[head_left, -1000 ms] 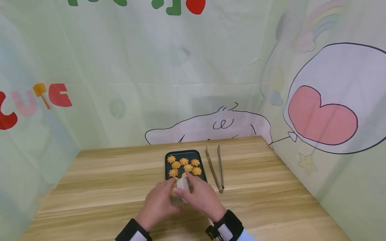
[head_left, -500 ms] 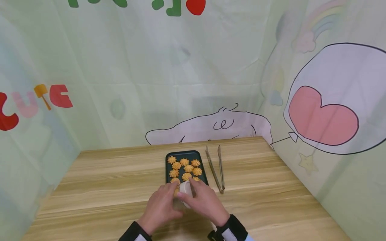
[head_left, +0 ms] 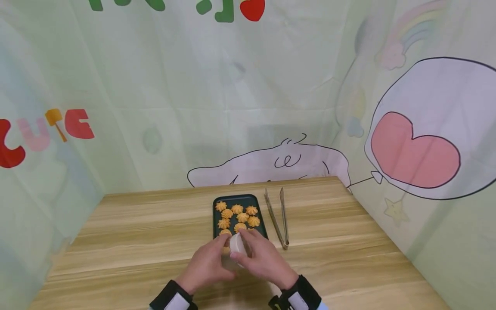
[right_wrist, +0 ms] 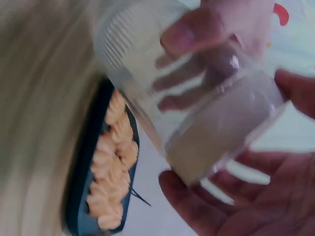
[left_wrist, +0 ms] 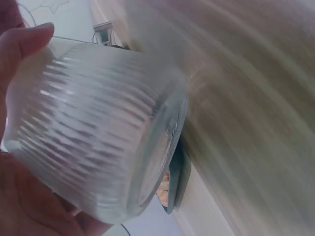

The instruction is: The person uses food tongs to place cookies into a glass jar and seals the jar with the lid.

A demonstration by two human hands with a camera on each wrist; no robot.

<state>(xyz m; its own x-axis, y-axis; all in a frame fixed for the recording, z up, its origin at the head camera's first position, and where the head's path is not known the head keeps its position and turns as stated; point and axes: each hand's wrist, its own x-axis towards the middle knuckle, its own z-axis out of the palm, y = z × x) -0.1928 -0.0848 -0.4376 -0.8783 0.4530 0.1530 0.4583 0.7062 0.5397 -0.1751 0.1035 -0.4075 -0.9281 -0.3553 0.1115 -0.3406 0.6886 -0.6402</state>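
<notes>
Both hands meet over the near end of a dark baking tray (head_left: 240, 199), around a clear ribbed jar (left_wrist: 98, 123) with a white lid (head_left: 236, 244). The jar lies tilted on its side, its lid end toward my right hand (head_left: 265, 260). That hand's thumb and fingers curl round the lid end. My left hand (head_left: 207, 263) grips the jar's body, its thumb (right_wrist: 182, 37) lying across the clear wall in the right wrist view. Piped cookies (head_left: 242, 217) sit in rows on the tray, the nearest ones partly hidden by the hands.
Metal tongs (head_left: 284, 241) lie spread on the wooden table (head_left: 155, 232), just right of the tray. A printed cloth backdrop (head_left: 232, 86) stands behind the table and along both sides.
Both hands, with the jar between them, have drawn slightly back toward me, uncovering more of the near cookies. The tray and tongs stay put.
</notes>
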